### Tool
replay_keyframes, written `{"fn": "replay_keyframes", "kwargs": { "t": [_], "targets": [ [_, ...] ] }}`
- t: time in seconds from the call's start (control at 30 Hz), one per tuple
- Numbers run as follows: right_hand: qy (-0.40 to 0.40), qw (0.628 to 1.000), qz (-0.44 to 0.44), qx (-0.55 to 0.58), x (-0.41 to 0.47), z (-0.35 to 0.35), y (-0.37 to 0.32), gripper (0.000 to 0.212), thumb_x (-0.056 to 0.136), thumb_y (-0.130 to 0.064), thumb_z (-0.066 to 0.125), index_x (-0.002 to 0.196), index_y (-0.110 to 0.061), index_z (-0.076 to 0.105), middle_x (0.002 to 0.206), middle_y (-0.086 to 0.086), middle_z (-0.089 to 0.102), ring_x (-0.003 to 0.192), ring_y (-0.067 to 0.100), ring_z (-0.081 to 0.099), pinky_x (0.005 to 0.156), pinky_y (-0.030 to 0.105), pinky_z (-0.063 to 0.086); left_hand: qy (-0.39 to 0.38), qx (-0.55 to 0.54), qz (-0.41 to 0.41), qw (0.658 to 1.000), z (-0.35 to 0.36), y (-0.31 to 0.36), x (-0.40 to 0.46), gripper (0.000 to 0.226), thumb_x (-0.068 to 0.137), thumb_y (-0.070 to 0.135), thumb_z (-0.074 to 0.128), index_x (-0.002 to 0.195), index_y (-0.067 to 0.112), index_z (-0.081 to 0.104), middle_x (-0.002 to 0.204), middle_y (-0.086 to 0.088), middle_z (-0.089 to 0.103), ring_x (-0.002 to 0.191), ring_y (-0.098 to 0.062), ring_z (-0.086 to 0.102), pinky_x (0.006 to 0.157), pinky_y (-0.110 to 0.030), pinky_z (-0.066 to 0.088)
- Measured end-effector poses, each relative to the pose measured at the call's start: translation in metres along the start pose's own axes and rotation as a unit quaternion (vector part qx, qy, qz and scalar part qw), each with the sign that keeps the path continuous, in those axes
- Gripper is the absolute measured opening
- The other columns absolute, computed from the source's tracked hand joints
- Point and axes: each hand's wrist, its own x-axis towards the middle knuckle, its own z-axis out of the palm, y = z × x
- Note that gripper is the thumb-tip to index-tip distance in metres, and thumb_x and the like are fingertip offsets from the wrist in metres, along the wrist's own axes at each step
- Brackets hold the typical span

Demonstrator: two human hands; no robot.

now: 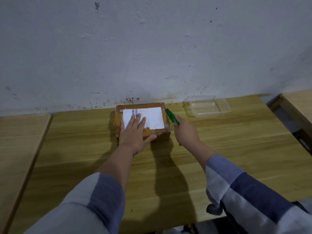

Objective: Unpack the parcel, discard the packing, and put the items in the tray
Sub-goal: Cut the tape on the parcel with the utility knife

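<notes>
A brown cardboard parcel (160, 134), taped with brown tape and bearing a white shipping label (154, 115), lies on the wooden table near the wall. My left hand (135, 132) rests flat on its top, fingers spread over the label. My right hand (184, 130) is closed around a green utility knife (172, 116), whose tip points at the parcel's far right edge. A clear plastic tray (208, 106) stands to the right of the parcel, with nothing visible inside.
The wooden table (236, 149) backs onto a stained white wall (152, 48). Another table (20, 141) adjoins on the left, and a third (297, 105) stands at the right across a gap.
</notes>
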Motion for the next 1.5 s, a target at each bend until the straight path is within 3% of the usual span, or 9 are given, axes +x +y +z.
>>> {"fn": "replay_keyframes", "kwargs": {
  "t": [0.17,0.27,0.33,0.5,0.93,1.1,1.27,1.4,1.5],
  "targets": [
    [-0.005,1.0,-0.011,-0.013,0.002,-0.005,-0.011,0.048,0.098,-0.012,0.036,0.145,-0.017,0.031,0.12,0.018,0.061,0.097,0.034,0.063,0.075,0.039,0.054,0.008,0.013,-0.007,1.0,0.003,0.001,0.002,0.084,0.085,0.073,0.021,0.151,0.026,0.001,0.161,0.001,-0.009,0.147,-0.019,-0.013,0.117,-0.051,-0.005],
    [-0.016,0.995,-0.018,-0.099,-0.002,0.0,-0.014,0.05,0.095,-0.009,0.039,0.144,-0.017,0.029,0.112,0.015,0.064,0.088,0.027,0.062,0.052,0.029,0.043,0.015,0.023,-0.018,0.999,0.003,0.005,0.001,0.081,0.086,0.071,0.02,0.151,0.026,0.001,0.161,0.002,-0.009,0.147,-0.019,-0.013,0.117,-0.051,-0.004],
    [-0.022,0.99,-0.018,-0.137,-0.008,0.002,-0.014,0.053,0.094,-0.008,0.041,0.144,-0.019,0.026,0.112,0.015,0.063,0.082,0.024,0.059,0.047,0.025,0.036,0.021,0.022,-0.025,0.999,0.004,0.007,0.001,0.081,0.086,0.071,0.02,0.151,0.026,0.001,0.161,0.002,-0.008,0.147,-0.018,-0.013,0.116,-0.052,-0.004],
    [-0.029,0.987,-0.005,-0.158,-0.025,0.003,-0.008,0.068,0.092,-0.003,0.043,0.149,-0.024,0.013,0.109,0.015,0.064,0.092,0.028,0.063,0.061,0.031,0.044,0.021,0.021,-0.031,0.999,0.003,0.008,0.0,0.083,0.085,0.073,0.019,0.151,0.026,0.002,0.161,0.002,-0.008,0.147,-0.018,-0.012,0.116,-0.053,-0.002],
    [-0.028,0.981,-0.007,-0.194,-0.057,0.011,0.004,0.078,0.091,-0.002,0.045,0.15,-0.028,0.002,0.107,0.014,0.062,0.093,0.027,0.062,0.062,0.031,0.043,0.025,0.021,-0.036,0.999,0.004,0.009,0.0,0.083,0.085,0.073,0.02,0.151,0.026,0.003,0.161,0.001,-0.007,0.147,-0.019,-0.011,0.116,-0.053,-0.001],
    [-0.03,0.983,0.001,-0.181,-0.064,0.01,0.008,0.075,0.092,-0.005,0.045,0.15,-0.029,0.002,0.109,0.015,0.061,0.093,0.027,0.063,0.063,0.032,0.045,0.025,0.02,-0.035,0.999,0.003,0.01,-0.001,0.084,0.084,0.073,0.019,0.151,0.026,0.003,0.161,0.001,-0.007,0.147,-0.019,-0.011,0.116,-0.052,-0.003],
    [-0.024,0.988,0.002,-0.15,-0.063,0.01,0.017,0.064,0.097,-0.012,0.039,0.15,-0.031,0.007,0.101,0.013,0.065,0.079,0.023,0.061,0.057,0.032,0.044,0.026,0.017,-0.029,0.999,0.002,0.009,-0.002,0.084,0.084,0.074,0.019,0.151,0.026,0.003,0.161,0.001,-0.006,0.147,-0.019,-0.01,0.116,-0.053,-0.002],
    [0.001,1.0,0.004,-0.009,-0.059,0.001,0.03,0.053,0.098,-0.021,0.036,0.147,-0.036,0.019,0.091,0.012,0.067,0.067,0.022,0.061,0.052,0.03,0.047,0.023,0.012,-0.025,0.999,0.0,0.008,-0.002,0.084,0.084,0.073,0.02,0.151,0.026,0.003,0.161,0.001,-0.007,0.147,-0.019,-0.011,0.116,-0.053,-0.003],
    [0.034,0.996,0.007,0.079,-0.053,0.003,0.033,0.051,0.1,-0.027,0.033,0.146,-0.042,0.016,0.076,0.01,0.064,0.055,0.019,0.054,0.045,0.03,0.042,0.013,0.008,-0.031,0.999,0.0,0.012,-0.004,0.085,0.085,0.073,0.02,0.151,0.025,0.001,0.161,0.0,-0.009,0.147,-0.021,-0.013,0.115,-0.054,-0.003]
  ]
}}
